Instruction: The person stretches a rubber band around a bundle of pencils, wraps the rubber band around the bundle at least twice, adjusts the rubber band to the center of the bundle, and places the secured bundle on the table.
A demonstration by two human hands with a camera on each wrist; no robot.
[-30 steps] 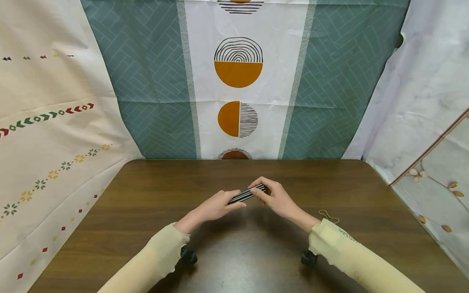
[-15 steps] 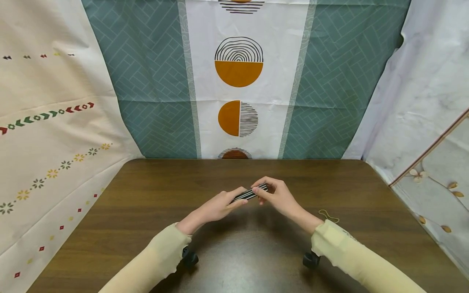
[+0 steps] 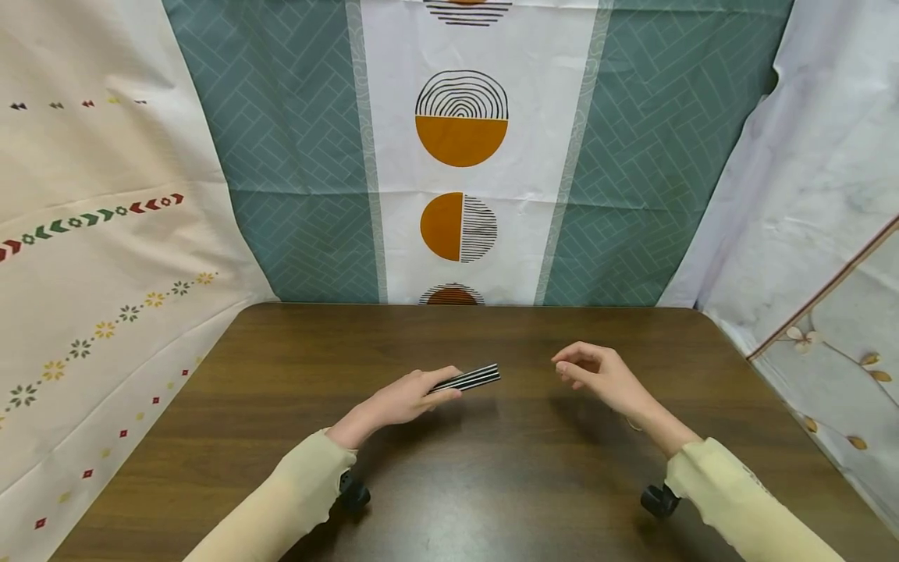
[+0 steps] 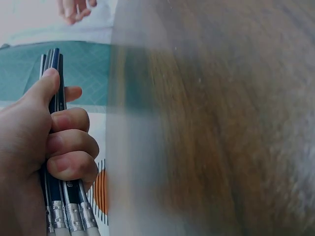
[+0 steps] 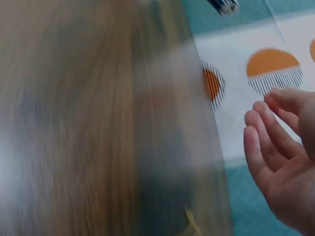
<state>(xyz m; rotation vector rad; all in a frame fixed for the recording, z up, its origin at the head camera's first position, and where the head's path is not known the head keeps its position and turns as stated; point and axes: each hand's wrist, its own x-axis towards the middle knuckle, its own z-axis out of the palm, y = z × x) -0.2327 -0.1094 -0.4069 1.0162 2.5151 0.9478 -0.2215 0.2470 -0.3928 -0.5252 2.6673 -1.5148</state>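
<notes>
A bundle of dark, white-striped pencils with metal ferrules (image 3: 469, 378) is gripped by the left hand (image 3: 403, 398), evened for gathering; the right hand (image 3: 597, 375), fingers relaxed, is apart, possibly near a rubber band.

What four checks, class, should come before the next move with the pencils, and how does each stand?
1. Left hand grips the bundle of pencils firmly: ok.
2. Pencil ends level, metal ferrules side by side: ok.
3. Right hand free and holding nothing: ok.
4. Rubber band within reach: cannot tell; the right arm hides that part of the table.
</notes>
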